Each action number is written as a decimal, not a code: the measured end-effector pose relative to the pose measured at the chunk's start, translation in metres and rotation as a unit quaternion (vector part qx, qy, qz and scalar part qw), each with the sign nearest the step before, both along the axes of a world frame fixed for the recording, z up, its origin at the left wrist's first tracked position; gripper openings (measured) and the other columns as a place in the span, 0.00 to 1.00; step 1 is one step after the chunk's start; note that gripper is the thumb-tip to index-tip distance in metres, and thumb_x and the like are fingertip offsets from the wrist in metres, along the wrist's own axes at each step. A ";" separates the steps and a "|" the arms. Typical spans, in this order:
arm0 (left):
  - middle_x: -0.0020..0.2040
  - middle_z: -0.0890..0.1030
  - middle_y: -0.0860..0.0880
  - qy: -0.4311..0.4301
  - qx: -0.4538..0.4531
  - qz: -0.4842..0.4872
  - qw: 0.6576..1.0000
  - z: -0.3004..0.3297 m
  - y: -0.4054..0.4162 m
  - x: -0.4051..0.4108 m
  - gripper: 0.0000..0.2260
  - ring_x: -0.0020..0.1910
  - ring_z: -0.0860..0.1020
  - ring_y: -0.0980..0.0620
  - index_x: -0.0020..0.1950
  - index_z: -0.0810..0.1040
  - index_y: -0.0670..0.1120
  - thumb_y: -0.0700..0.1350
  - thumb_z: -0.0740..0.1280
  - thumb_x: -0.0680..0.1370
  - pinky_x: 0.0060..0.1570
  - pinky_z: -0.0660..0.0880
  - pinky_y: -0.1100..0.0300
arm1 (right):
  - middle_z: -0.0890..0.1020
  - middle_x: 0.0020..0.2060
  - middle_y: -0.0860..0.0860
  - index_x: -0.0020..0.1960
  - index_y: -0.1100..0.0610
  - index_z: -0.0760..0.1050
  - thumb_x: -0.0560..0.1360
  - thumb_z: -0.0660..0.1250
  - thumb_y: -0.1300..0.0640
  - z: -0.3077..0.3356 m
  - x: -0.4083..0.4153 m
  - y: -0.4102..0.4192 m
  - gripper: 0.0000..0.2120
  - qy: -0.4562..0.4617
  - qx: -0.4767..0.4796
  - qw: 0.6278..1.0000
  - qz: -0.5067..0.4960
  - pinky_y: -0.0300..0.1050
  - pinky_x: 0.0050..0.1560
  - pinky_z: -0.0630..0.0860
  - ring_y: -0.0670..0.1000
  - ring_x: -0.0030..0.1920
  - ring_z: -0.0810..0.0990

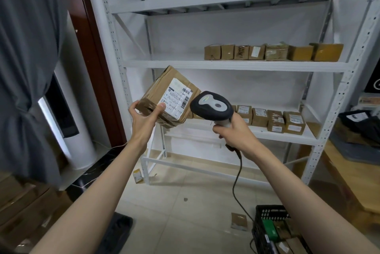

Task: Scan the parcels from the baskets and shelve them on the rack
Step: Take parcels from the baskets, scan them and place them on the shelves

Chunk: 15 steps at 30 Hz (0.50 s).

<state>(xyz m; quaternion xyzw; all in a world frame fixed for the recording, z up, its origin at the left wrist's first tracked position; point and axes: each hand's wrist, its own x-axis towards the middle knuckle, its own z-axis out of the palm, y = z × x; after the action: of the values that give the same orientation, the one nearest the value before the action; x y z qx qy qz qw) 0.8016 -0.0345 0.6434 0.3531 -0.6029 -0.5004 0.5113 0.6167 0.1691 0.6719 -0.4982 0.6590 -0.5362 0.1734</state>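
Observation:
My left hand grips a brown cardboard parcel by its lower corner, tilted, with its white barcode label facing me. My right hand grips the handle of a black and grey barcode scanner, whose head sits just right of the label. The white metal rack stands right behind. Its middle shelf carries a row of several brown parcels, and the lower shelf has several more labelled parcels. A black plastic basket with parcels inside stands on the floor at the lower right.
The scanner's cable hangs down toward the basket. A flat brown packet and a small box lie on the tiled floor. A white tower unit and grey curtain stand left. Stacked cardboard lies at lower left, a wooden table with dark bags at right.

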 end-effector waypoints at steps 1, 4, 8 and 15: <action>0.58 0.75 0.57 0.019 0.013 0.001 1.000 0.002 -0.008 -0.003 0.46 0.61 0.79 0.52 0.72 0.57 0.58 0.67 0.77 0.63 0.58 0.77 0.55 | 0.80 0.51 0.58 0.60 0.52 0.73 0.74 0.68 0.66 0.003 0.000 -0.013 0.17 -0.008 -0.006 1.000 0.005 0.59 0.41 0.81 0.54 0.44 0.78; 0.57 0.76 0.56 0.073 0.057 -0.014 0.996 0.012 -0.032 -0.016 0.45 0.59 0.80 0.52 0.72 0.57 0.56 0.66 0.77 0.65 0.52 0.79 0.57 | 0.82 0.49 0.52 0.53 0.45 0.75 0.75 0.68 0.66 0.010 -0.005 -0.053 0.17 -0.036 -0.021 0.998 0.043 0.43 0.44 0.84 0.52 0.50 0.82; 0.60 0.77 0.52 0.102 0.091 -0.047 0.989 0.031 -0.077 -0.041 0.40 0.58 0.80 0.53 0.73 0.58 0.54 0.62 0.77 0.69 0.57 0.81 0.48 | 0.82 0.51 0.56 0.56 0.54 0.77 0.76 0.69 0.65 0.029 -0.020 -0.105 0.11 -0.045 0.004 0.997 0.060 0.44 0.46 0.84 0.51 0.50 0.82; 0.55 0.79 0.53 0.124 0.147 -0.105 0.976 0.073 -0.152 -0.094 0.38 0.53 0.81 0.53 0.69 0.64 0.53 0.63 0.78 0.66 0.49 0.84 0.50 | 0.80 0.58 0.52 0.53 0.42 0.71 0.78 0.69 0.61 0.067 -0.054 -0.180 0.14 -0.046 -0.004 0.998 0.031 0.48 0.54 0.77 0.55 0.60 0.78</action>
<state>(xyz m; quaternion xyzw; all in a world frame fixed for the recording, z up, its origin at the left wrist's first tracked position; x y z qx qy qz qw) 0.7074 -0.1862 0.7167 0.2940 -0.4886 -0.6743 0.4692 0.5623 -0.0110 0.7385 -0.4943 0.6324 -0.5551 0.2182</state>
